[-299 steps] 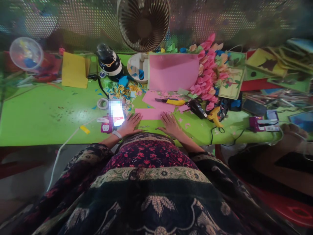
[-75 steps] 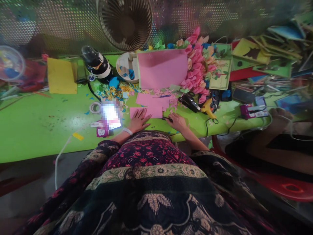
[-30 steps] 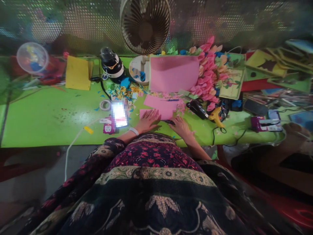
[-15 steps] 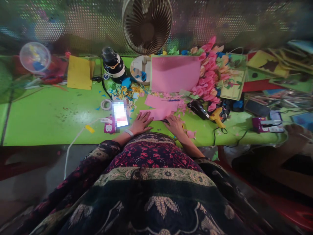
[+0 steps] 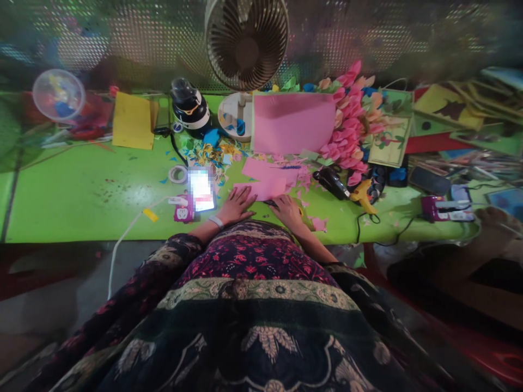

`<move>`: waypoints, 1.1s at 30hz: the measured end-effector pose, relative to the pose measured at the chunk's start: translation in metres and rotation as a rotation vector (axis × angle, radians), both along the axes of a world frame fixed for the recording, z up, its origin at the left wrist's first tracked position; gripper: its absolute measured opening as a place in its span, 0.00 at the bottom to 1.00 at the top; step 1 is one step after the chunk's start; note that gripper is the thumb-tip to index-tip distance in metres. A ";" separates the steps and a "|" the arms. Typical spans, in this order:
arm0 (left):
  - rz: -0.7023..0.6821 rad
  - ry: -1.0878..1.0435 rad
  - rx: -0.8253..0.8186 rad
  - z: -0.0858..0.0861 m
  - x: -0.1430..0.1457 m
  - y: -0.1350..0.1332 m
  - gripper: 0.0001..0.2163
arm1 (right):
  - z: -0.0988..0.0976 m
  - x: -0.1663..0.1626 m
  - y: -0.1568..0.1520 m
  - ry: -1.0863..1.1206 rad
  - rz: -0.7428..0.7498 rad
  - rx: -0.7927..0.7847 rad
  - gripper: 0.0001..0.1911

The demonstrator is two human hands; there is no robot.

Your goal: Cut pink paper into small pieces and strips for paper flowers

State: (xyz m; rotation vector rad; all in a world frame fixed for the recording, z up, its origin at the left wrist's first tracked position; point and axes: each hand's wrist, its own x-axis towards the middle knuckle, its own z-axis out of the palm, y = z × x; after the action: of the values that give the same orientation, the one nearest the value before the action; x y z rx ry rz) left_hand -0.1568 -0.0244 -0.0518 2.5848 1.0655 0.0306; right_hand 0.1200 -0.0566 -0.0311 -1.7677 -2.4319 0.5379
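My left hand (image 5: 237, 204) lies flat with spread fingers on a small pink paper sheet (image 5: 263, 188) at the near edge of the green table (image 5: 81, 196). My right hand (image 5: 288, 209) is closed around a yellow cutter knife (image 5: 301, 211). Its dark tip rests at the sheet's near edge, between my two hands. A second pink sheet (image 5: 269, 170) lies just behind the first. A cut pink scrap (image 5: 319, 223) sits to the right of my right wrist.
A lit phone (image 5: 201, 188) and a tape roll (image 5: 175, 174) lie left of my hands. Behind are a fan (image 5: 246, 43), a big pink sheet (image 5: 292, 122) and paper flowers (image 5: 351, 125). A glue gun (image 5: 362, 193) lies right. Another person's limb (image 5: 496, 223) is at far right.
My right hand picked up the cutter knife from behind the sheet and has drawn it along the sheet's near edge toward the left. Pink scraps now lie by my right wrist.
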 end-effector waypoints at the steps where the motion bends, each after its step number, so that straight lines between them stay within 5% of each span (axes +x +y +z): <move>1: 0.001 0.000 0.001 0.000 0.000 0.000 0.32 | 0.001 -0.001 -0.001 0.003 0.000 -0.006 0.17; 15: 0.040 -0.004 -0.011 0.018 -0.002 0.008 0.33 | 0.001 0.018 -0.009 -0.055 -0.045 0.016 0.16; 33: 0.106 0.065 -0.052 0.013 -0.014 -0.012 0.37 | -0.004 -0.009 -0.004 0.003 -0.001 0.007 0.17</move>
State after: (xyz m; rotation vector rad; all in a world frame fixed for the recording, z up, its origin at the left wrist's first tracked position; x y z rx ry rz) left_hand -0.1706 -0.0361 -0.0388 2.4963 1.2102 -0.0555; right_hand 0.1115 -0.0608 -0.0349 -1.7639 -2.4281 0.5315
